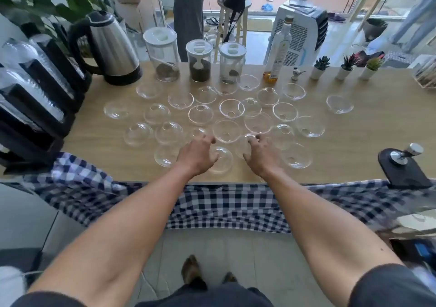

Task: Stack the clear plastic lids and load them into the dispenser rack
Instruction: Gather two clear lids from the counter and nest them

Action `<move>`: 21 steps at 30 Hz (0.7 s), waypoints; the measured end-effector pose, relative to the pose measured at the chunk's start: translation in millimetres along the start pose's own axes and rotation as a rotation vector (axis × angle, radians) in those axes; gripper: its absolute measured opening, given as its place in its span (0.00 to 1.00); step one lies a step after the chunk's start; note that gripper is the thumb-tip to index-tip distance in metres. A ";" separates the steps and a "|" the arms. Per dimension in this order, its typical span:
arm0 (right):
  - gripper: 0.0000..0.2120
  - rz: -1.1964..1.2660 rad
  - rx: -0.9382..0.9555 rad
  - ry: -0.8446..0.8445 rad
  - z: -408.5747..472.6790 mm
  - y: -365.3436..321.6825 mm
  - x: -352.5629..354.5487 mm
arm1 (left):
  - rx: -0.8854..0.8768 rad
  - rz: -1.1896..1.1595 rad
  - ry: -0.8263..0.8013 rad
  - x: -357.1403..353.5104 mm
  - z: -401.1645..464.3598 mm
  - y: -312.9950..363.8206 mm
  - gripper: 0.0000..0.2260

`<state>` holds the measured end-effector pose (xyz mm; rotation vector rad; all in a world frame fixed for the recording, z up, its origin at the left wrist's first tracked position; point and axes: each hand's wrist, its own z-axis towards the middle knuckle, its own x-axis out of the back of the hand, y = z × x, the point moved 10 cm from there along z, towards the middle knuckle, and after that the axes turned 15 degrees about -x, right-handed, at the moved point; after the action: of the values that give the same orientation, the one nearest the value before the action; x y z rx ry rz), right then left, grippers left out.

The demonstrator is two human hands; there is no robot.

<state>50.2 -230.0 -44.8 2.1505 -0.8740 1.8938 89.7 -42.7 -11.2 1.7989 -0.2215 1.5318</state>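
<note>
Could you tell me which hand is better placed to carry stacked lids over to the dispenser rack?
Probably the left hand: the dispenser rack stands at the table's left edge, on its side.

Head view, looking down, forward.

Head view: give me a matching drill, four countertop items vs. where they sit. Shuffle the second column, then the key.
Items
1. kettle
2. dispenser rack
3. oil bottle
4. tamper on black mat

Places
A. right end of the counter, near edge
B. far edge, right of the three lidded jars
C. left end of the counter, already holding lid stacks
D. far left corner, left of the jars

Pairs: 1-D, 2-C, 3-B, 4-A
</note>
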 end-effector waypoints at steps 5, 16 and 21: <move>0.22 0.010 0.016 0.022 -5.0 9.6 -8.6 | 0.057 0.061 -0.083 -35.1 -9.5 0.4 0.24; 0.21 0.287 0.124 0.181 -17.2 9.5 25.7 | 0.054 -0.010 -0.029 -39.9 -25.4 1.2 0.15; 0.18 0.476 0.213 0.125 -14.3 -31.9 36.8 | 0.020 -0.018 0.070 2.3 -44.7 -9.5 0.18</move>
<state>55.5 -209.0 1.1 2.0343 -1.3023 2.4110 61.1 -7.1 -13.0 1.7547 -0.1567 1.5867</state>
